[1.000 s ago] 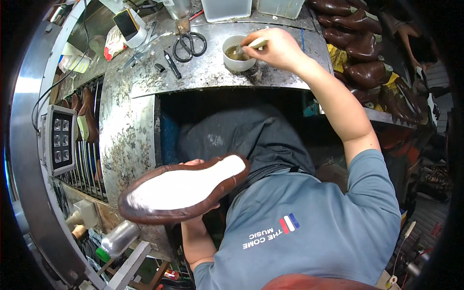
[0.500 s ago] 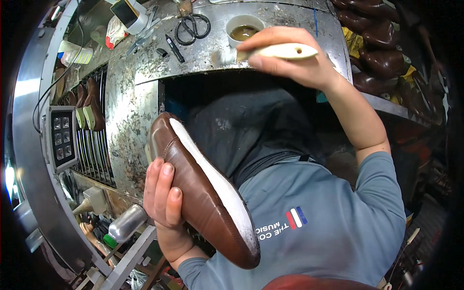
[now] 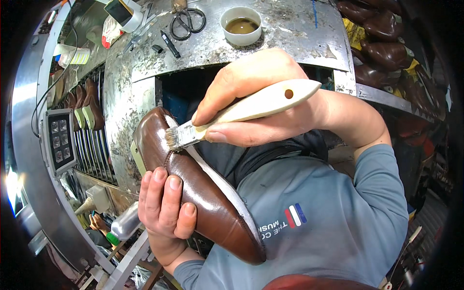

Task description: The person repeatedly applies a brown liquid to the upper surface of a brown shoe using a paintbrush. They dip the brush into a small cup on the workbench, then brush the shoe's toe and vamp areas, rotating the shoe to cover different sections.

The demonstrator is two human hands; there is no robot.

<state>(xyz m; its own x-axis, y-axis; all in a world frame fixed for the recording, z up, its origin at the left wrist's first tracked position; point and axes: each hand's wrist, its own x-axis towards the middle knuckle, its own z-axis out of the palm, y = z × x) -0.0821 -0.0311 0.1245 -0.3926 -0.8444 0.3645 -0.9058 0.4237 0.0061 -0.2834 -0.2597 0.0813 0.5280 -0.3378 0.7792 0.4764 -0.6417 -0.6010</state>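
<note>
My left hand (image 3: pixel 166 205) is closed round the side of a brown leather shoe upper (image 3: pixel 203 203), with its fingers across the leather. A white strip shows along the upper's lower edge, and a pale green piece juts from its far end. My right hand (image 3: pixel 270 104) grips the cream handle of a flat paintbrush (image 3: pixel 261 102). The brush's bristles touch the leather near the far end, beside the white strip. Wet-looking shine lies on the leather. A white bowl (image 3: pixel 241 38) of brownish liquid stands on the metal bench, beyond my right hand.
Black-handled scissors (image 3: pixel 187 24) and a black marker (image 3: pixel 170 44) lie on the worn metal bench (image 3: pixel 203 58). More brown shoe uppers hang on a rack (image 3: pixel 89 106) at left and pile up (image 3: pixel 386 53) at right. A lamp panel (image 3: pixel 60 140) and a bottle (image 3: pixel 126 223) are at left.
My right hand has brought the brush from beside the bowl down onto the shoe upper. The upper has turned slightly in my left hand, and its leather looks shinier.
</note>
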